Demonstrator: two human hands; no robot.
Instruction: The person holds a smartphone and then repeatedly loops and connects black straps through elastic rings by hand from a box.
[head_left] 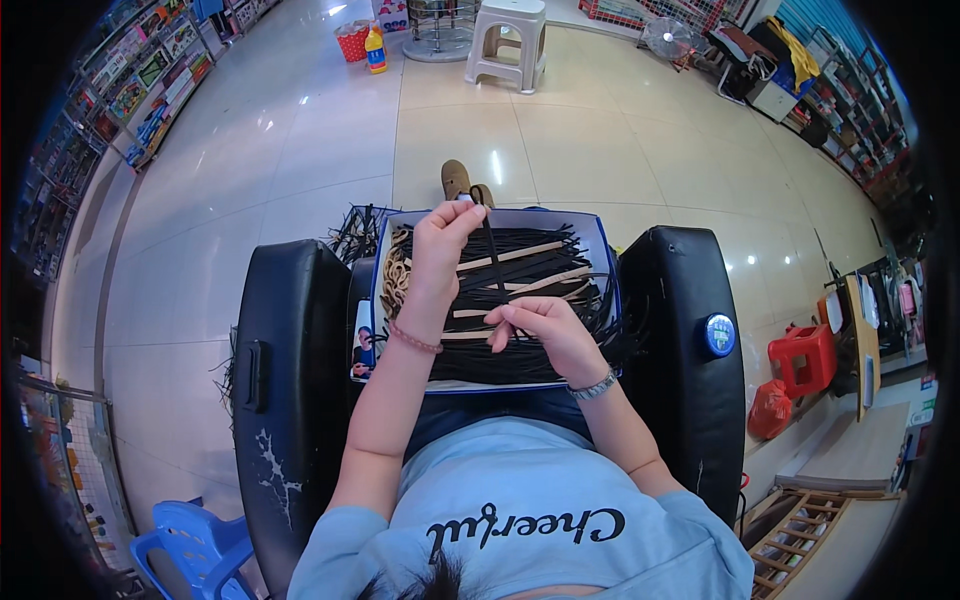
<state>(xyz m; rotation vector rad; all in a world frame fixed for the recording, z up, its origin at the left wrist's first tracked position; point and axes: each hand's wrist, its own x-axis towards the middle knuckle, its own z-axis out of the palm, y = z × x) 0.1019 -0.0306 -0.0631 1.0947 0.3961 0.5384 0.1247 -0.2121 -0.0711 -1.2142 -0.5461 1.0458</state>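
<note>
A narrow black strap [494,250] is stretched between my two hands, above an open box [600,232] on my lap. My left hand [447,240] is higher up and farther out, its fingers pinched on the strap's far end, where a small loop sticks up. Lower and to the right, my right hand [540,325] closes thumb and fingers on the strap's near end. Many black strips [540,270] fill the box, with some beige strips [545,288] among them. Curled beige loops [395,275] are bunched along its left side.
Black padded armrests [290,330] flank me; a round blue object [718,335] rests on the right one. More black strips [357,235] hang beyond the box's left corner. A white stool [508,45], yellow bottle [375,50], red stool [803,360] and blue chair [192,550] stand around.
</note>
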